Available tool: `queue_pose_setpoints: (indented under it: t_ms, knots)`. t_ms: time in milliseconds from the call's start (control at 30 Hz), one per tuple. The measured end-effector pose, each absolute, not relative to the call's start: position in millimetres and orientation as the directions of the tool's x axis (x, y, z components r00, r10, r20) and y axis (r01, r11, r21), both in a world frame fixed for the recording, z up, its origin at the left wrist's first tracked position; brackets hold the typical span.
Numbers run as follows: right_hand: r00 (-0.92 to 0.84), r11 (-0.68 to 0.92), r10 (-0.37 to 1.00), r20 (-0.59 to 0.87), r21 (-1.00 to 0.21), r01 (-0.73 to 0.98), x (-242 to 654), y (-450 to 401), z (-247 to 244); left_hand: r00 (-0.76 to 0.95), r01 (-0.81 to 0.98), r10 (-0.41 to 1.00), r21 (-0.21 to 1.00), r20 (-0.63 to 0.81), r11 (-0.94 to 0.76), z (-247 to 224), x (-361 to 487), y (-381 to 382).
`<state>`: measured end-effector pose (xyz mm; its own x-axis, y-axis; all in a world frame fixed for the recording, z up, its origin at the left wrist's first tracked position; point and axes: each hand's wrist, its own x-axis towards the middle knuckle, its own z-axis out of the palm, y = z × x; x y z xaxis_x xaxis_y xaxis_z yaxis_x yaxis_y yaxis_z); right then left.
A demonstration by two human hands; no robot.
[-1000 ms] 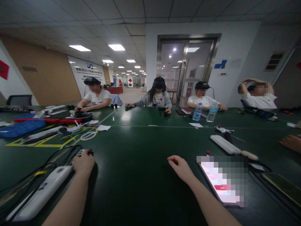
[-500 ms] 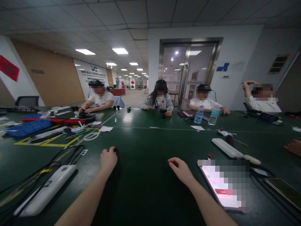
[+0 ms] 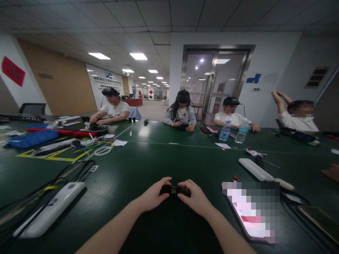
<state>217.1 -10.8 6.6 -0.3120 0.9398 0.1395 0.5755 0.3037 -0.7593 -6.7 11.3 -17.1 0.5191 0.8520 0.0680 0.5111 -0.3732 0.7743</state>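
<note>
A long green desk (image 3: 148,165) fills the view. At its near edge, the left hand (image 3: 152,194) and right hand (image 3: 195,197) meet around a small black object (image 3: 173,190), fingers (image 3: 164,182) closed on both ends. It looks light and stiff, best held by those ends.

A white power strip (image 3: 50,210) lies on the green desk (image 3: 148,165), with a lit tablet (image 3: 250,211), its screen blurred, to the right. Two plastic water bottles (image 3: 233,132) stand farther off, near a seated person (image 3: 230,114) in a white T-shirt.
</note>
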Motion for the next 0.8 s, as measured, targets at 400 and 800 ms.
queue_pose_setpoints:
  t_ms: [400,800]
  knots:
    - [-0.384,0.35,0.916,0.12,-0.706,0.616,203.1,-13.0,4.6,0.538,0.514,0.84,0.764,0.068,-0.39,-17.1,-6.3,11.7]
    - [0.283,0.026,0.958,0.049,-0.996,0.086,223.4,13.1,-5.2,0.552,0.515,0.833,0.774,0.03,-0.369,-9.5,-5.8,10.3]
